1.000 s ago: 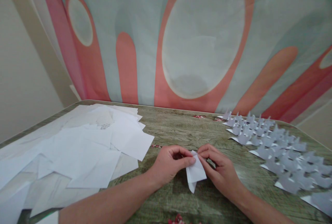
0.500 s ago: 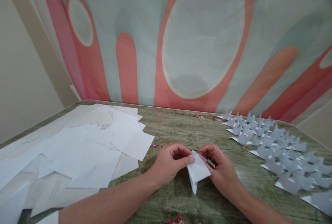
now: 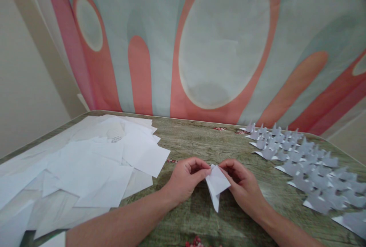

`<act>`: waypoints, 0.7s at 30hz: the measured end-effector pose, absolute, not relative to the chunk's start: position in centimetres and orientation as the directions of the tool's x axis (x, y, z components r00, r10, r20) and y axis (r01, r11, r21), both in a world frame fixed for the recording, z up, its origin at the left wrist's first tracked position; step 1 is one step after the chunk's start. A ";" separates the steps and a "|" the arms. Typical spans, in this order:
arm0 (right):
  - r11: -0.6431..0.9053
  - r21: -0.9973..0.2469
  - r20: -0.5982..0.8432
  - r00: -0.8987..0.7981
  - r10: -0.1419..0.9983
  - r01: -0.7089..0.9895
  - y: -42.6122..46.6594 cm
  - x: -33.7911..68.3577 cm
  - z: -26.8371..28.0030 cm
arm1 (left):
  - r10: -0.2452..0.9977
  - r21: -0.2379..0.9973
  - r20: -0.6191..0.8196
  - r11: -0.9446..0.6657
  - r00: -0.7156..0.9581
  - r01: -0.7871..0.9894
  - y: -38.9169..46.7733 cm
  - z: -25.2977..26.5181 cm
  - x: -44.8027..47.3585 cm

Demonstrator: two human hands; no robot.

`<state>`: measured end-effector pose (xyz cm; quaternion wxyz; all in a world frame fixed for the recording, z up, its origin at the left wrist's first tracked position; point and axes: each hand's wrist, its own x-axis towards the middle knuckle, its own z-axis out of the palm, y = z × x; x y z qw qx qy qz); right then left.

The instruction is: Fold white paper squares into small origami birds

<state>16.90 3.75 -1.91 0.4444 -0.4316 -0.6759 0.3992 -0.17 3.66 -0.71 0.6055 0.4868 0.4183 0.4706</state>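
Observation:
A small folded white paper [image 3: 219, 181] is held between my two hands just above the table, its pointed flap hanging down toward me. My left hand [image 3: 187, 178] pinches its upper left edge between thumb and fingers. On the other side, my right hand [image 3: 241, 180] grips the upper right edge, its fingertips partly hidden behind the paper. The folds make several layers, and the back of the piece cannot be seen.
Loose white paper sheets [image 3: 94, 163] lie in an overlapping pile on the left. Rows of folded white paper figures [image 3: 317, 174] stand on the right. The wood-patterned table [image 3: 191, 136] meets a coral and grey-green patterned backdrop [image 3: 160, 67] at its far edge.
The folded paper has turned slightly between my hands, and its lower flap has spread and swung a little to the right. My left thumb has shifted slightly toward the paper's edge.

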 end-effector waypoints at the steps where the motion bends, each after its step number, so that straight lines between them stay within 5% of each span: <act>1: 0.345 -0.912 0.293 -0.235 0.927 0.224 3.8 16.9 -1.8 | 0.978 0.983 -0.046 0.081 0.204 -0.167 3.7 -0.7 -0.1; 5: 0.509 -0.829 0.455 -0.251 0.854 0.230 4.0 17.0 -1.5 | 0.985 0.981 -0.028 0.060 0.170 -0.186 3.7 -0.5 -0.2; 12: 0.538 -0.785 0.488 -0.228 0.842 0.307 4.0 17.3 -1.5 | 0.995 0.994 0.005 0.006 0.103 -0.108 3.8 -1.1 -0.5; 21: 0.304 -0.906 0.256 -0.191 0.948 0.293 3.9 17.4 -1.5 | 0.989 0.997 0.075 -0.074 0.127 -0.017 3.6 -0.7 -0.5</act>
